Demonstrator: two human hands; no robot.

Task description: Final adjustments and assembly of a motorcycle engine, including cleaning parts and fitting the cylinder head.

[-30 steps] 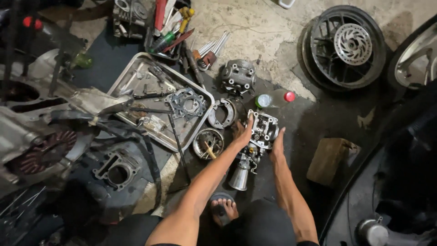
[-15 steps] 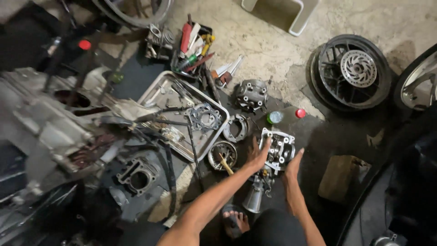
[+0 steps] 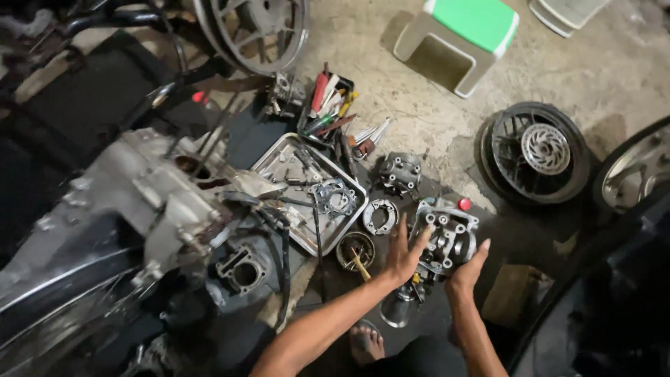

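Note:
A grey metal cylinder head (image 3: pixel 447 237) with several bolt holes is lifted just above the dark floor between both my hands. My left hand (image 3: pixel 405 255) presses its left side with the fingers spread upward. My right hand (image 3: pixel 469 269) cups its right side from below. A metal pipe piece (image 3: pixel 399 311) hangs under the head near my bare foot (image 3: pixel 364 342).
A metal tray (image 3: pixel 279 164) with gaskets and parts lies left of my hands. Close by are a round tin with a brush (image 3: pixel 354 251), a second cylinder head (image 3: pixel 399 171), an engine block (image 3: pixel 167 202), a tool box (image 3: pixel 328 105), a wheel with brake disc (image 3: pixel 537 150) and a green-topped stool (image 3: pixel 464 38).
The view has tilted up and away, showing the stool and more floor. Both hands stay on the cylinder head, which has risen slightly and now hides the green cap.

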